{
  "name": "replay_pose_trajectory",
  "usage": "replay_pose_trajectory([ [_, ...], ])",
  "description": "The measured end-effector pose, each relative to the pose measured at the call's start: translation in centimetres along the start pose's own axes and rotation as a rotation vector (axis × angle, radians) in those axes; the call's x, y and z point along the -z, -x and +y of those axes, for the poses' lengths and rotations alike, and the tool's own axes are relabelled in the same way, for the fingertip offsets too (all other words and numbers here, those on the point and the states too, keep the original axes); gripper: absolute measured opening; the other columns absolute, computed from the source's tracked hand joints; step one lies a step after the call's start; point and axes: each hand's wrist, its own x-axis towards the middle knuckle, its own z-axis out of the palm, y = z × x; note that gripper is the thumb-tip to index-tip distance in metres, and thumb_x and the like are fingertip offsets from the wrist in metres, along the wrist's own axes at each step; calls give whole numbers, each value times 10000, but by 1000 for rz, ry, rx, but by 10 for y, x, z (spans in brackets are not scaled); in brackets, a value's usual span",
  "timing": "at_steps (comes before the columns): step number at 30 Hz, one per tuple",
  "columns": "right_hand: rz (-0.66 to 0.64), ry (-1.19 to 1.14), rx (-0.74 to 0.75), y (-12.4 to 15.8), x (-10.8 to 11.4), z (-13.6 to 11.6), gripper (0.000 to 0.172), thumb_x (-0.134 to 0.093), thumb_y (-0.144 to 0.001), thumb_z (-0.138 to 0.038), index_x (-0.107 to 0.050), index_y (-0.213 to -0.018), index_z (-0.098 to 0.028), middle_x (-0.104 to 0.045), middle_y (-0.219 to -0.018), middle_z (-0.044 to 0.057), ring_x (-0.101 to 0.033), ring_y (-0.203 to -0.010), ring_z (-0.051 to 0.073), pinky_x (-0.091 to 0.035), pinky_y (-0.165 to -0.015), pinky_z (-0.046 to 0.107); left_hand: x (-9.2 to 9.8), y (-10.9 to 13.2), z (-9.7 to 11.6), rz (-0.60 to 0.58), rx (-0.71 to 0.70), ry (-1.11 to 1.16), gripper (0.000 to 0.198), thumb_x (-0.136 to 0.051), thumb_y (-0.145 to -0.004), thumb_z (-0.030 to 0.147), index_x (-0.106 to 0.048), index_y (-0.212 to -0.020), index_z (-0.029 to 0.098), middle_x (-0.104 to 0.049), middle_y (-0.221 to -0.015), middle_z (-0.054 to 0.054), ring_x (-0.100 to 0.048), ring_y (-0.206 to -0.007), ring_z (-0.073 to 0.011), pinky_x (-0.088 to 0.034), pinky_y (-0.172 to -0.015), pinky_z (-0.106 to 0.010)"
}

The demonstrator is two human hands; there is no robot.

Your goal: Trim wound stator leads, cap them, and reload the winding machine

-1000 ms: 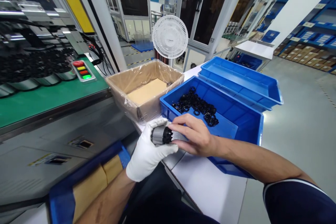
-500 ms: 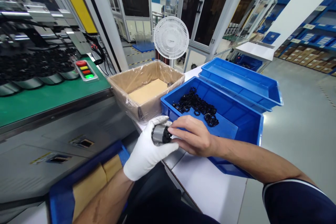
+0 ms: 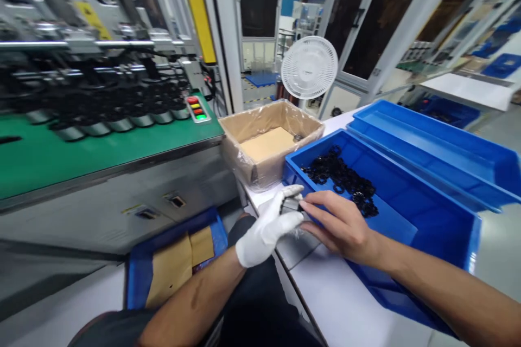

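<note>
My left hand [image 3: 268, 227], in a white glove, is wrapped round a small grey metal cylinder [image 3: 290, 205] with a black end piece. My bare right hand [image 3: 342, 225] presses its fingertips against the cylinder's right end, where the black piece sits. Both hands meet at the near left corner of a blue bin [image 3: 431, 211]. A heap of black plastic rings [image 3: 340, 176] lies in that bin, just beyond my right hand.
A plastic-lined cardboard box [image 3: 248, 130] stands left of the bin. A second blue bin [image 3: 443, 141] sits behind. A white fan [image 3: 309, 68] stands further back. A green machine bed [image 3: 93, 146] with rows of cylinders and a button panel [image 3: 197, 108] lies left. A blue tray with cardboard [image 3: 171, 260] is below.
The view has swung left, so the hands and bins sit further right in frame. Both hands stay on the cylinder, and the black end is now mostly covered by my fingers.
</note>
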Motion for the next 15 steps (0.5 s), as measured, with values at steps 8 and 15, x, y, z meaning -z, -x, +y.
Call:
replay_pose_trajectory([
  [8, 152, 153, -7, 0, 12, 2, 504, -762, -813, -218, -596, -1268, -78, -695, -1013, 184, -692, -922, 253, -615, -752, 359, -4, -30, -48, 181, -110, -711, 388, -761, -678, 300, -650, -1029, 180, -671, -1063, -105, -635, -1019, -268, -502, -956, -414],
  [15, 152, 148, -68, -5, 21, 7, 473, -711, -863, -244, -602, -1306, -121, -706, -1041, 159, -701, -942, 256, -613, -795, 369, 12, -6, -65, 108, -95, -847, 242, -791, -633, 277, -675, -824, 184, -681, -837, -56, -649, -800, -231, -528, -748, -347],
])
